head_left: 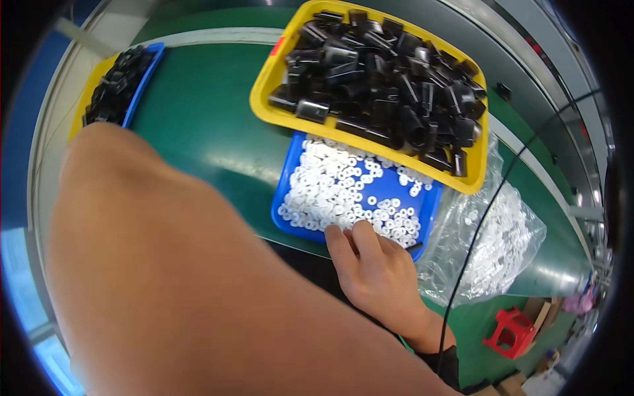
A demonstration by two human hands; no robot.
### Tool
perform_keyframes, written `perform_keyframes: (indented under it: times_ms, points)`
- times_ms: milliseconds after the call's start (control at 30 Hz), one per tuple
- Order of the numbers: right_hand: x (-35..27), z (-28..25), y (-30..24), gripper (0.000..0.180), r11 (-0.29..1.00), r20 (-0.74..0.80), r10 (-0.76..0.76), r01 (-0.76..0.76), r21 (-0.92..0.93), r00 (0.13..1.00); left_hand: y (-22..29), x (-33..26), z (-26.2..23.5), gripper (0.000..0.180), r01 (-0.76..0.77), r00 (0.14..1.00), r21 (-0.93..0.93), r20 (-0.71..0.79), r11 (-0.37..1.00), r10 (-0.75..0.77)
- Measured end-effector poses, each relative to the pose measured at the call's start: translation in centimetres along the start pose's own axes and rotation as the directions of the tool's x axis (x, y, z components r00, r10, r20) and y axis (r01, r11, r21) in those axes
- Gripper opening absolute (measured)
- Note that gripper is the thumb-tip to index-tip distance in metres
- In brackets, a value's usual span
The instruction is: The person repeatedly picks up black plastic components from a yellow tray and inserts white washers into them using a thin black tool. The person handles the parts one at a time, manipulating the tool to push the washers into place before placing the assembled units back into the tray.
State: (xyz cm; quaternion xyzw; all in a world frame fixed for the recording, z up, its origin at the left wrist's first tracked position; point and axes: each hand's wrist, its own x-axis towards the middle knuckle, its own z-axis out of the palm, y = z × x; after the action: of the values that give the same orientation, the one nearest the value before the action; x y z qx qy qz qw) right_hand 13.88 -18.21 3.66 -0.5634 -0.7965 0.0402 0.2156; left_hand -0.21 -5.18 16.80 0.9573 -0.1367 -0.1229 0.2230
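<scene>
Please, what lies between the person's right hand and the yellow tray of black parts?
In the head view, white washers lying in a blue tray come between the right hand and the yellow tray.

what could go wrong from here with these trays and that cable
The heaped yellow tray overlaps the blue tray in view, so black parts might drop among the white rings. The right hand is at the blue tray's near edge and could flick rings over it. The black cable crosses the view near that hand's wrist and may snag.
</scene>
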Motion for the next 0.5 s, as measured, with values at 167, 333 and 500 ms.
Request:
perform_keyframes:
  times_ms: [167,333,500]
  points:
    - [-0.2,-0.9,-2.4,0.027,0.98,0.238,0.09,-0.044,-0.192,0.967,0.7,-1.8,0.5,0.023,0.058,0.998,-0.005,0.014,0.998,-0.058]
    - [-0.9,-1.7,-4.1,0.031,0.954,0.297,0.097,-0.003,-0.301,0.95,1.4,-2.0,0.7,0.028,0.077,0.997,-0.012,0.03,0.997,-0.077]
    - [-1.2,-0.9,-5.3,0.034,0.937,0.311,0.114,0.002,-0.35,0.944,1.6,-1.8,0.9,0.034,0.086,0.996,-0.023,0.031,0.996,-0.085]
